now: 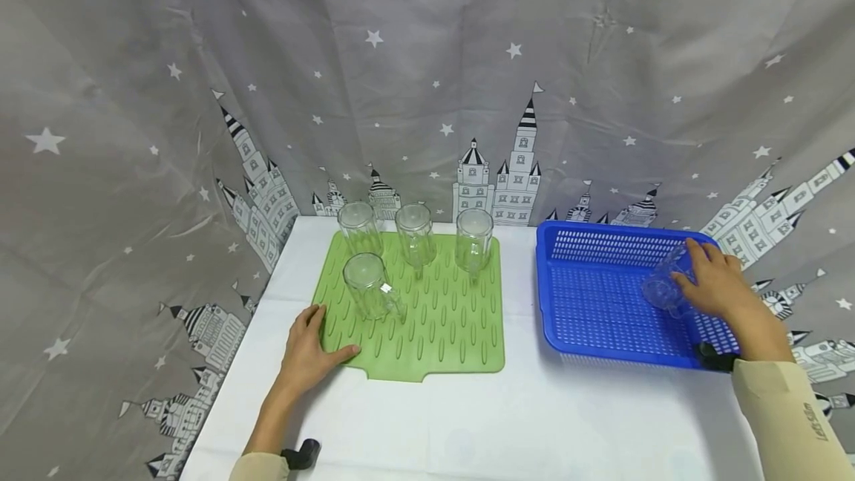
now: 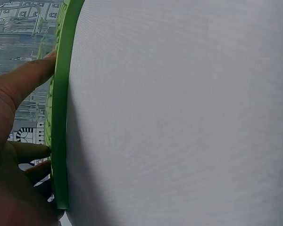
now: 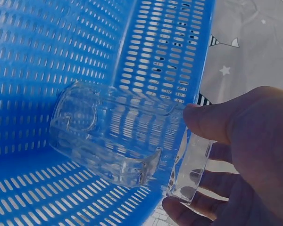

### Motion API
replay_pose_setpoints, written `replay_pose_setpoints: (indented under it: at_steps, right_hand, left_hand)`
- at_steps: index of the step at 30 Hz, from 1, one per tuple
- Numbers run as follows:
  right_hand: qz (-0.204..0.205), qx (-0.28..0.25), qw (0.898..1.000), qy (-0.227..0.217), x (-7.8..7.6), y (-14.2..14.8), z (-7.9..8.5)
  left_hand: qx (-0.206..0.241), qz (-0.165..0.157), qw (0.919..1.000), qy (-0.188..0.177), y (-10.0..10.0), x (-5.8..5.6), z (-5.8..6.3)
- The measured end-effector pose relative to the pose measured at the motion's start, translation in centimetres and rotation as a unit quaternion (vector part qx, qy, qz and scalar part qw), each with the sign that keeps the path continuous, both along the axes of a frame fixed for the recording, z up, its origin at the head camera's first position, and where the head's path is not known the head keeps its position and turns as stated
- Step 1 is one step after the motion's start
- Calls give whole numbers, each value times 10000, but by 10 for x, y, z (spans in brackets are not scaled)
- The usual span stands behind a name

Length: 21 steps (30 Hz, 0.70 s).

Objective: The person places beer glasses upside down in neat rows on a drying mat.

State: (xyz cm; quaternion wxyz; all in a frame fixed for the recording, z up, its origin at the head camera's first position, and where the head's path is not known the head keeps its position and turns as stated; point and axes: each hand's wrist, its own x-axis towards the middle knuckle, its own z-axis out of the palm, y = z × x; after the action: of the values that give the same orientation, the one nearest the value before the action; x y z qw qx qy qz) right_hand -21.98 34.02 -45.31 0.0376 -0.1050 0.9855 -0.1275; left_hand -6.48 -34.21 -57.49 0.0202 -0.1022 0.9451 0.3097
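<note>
In the head view, my right hand (image 1: 718, 284) reaches into the right end of a blue plastic basket (image 1: 544, 295). It grips the end of a clear glass mug (image 1: 661, 289), which lies tilted on its side in the basket. The right wrist view shows the thumb (image 3: 198, 120) on one side of the mug (image 3: 108, 136) and fingertips on the other. My left hand (image 1: 310, 347) rests at the left front corner of a green ridged mat (image 1: 454, 340), its thumb on top and its fingers spread along the edge.
Several clear glass mugs stand on the mat: a front mug (image 1: 367, 292) at left and a back row including a right-hand mug (image 1: 474, 240). They appear upside down. A white table (image 1: 521, 421) lies beneath, and a grey castle-print curtain (image 1: 414, 80) hangs behind.
</note>
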Motion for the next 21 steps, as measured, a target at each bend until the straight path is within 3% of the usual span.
replay_pose_setpoints:
  at_steps: [10,21]
  right_hand:
    - [11,155,9998,160,1,1,-2]
    - [102,-269,9977,622,4,5,-5]
  left_hand:
    - [52,23,10000,30,1,0,-1]
    - [112,-14,9999,-80,2,1,1]
